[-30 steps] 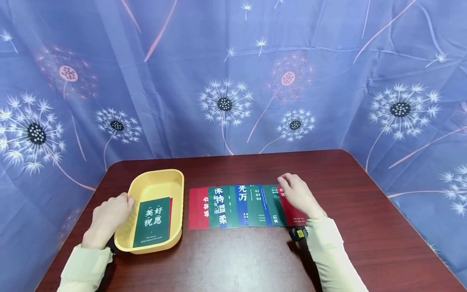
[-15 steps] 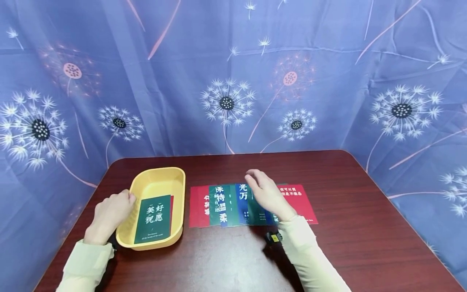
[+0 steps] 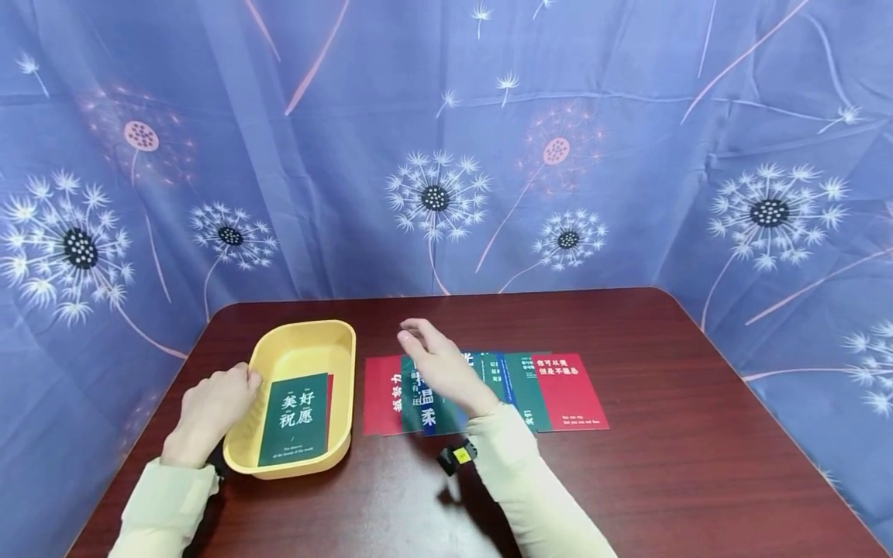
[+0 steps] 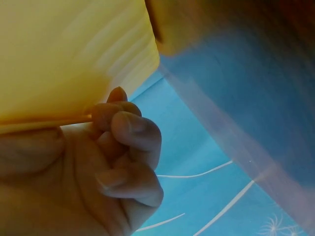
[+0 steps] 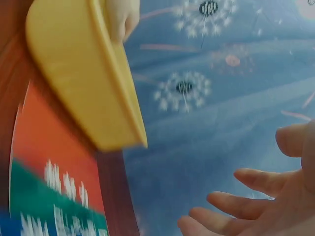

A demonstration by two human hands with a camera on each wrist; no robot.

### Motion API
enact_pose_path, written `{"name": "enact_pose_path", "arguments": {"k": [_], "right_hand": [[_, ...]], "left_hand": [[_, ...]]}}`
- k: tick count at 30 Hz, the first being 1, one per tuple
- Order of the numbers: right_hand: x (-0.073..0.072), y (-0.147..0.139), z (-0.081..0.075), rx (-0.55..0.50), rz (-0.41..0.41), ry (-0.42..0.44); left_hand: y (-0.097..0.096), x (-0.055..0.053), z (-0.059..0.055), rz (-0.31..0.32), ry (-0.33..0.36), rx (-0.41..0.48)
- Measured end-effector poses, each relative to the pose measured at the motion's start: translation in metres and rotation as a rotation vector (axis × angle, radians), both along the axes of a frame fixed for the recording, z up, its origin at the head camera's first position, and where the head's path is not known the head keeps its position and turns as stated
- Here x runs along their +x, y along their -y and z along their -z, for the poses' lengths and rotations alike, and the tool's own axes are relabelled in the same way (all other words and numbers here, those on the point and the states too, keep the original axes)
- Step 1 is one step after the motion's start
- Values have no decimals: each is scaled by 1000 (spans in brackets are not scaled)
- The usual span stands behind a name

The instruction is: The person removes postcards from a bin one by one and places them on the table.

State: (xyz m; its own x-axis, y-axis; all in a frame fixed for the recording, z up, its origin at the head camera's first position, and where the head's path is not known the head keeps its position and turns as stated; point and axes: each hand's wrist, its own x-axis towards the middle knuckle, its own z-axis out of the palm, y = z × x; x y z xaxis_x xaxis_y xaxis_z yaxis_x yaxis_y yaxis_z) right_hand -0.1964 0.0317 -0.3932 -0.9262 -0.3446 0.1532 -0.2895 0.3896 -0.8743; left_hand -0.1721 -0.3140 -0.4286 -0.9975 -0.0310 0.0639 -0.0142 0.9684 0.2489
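My left hand (image 3: 212, 411) grips the left rim of a yellow plastic basin (image 3: 346, 411); the left wrist view shows its fingers (image 4: 140, 132) curled at the rim. Inside the basin lies a green card (image 3: 296, 426) with white characters, a red edge peeking out beneath it. Over a row of overlapping cards hovers my right hand (image 3: 446, 372), its fingers (image 5: 236, 204) spread and holding nothing. Red cards (image 3: 377, 395) lie at the row's left end, green and blue ones in the middle, and a red card (image 3: 572, 395) at the right end. The hand and forearm hide part of the row.
The dark red-brown wooden table (image 3: 684, 434) has rounded far corners. A blue curtain (image 3: 349, 139) with dandelion prints hangs behind it and along both sides. A small black device (image 3: 456, 456) with a yellow mark sits at the right wrist.
My right hand has swept left, from the red card at the row's right end to above its left half, uncovering the right-hand cards. The left hand keeps its grip on the basin.
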Motion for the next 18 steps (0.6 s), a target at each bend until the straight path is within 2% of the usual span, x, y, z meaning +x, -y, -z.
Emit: {"name": "enact_pose_path", "arguments": {"k": [6, 8, 13, 18], "right_hand": [[6, 43, -9, -49, -50, 13], [9, 59, -11, -65, -61, 42], [18, 97, -12, -204, -46, 224], [29, 129, -9, -398, 76, 416]], "left_hand": [[0, 0, -1, 0, 1, -3], [0, 0, 0, 0, 0, -6], [1, 0, 1, 0, -2, -8], [0, -1, 2, 1, -9, -8]]}}
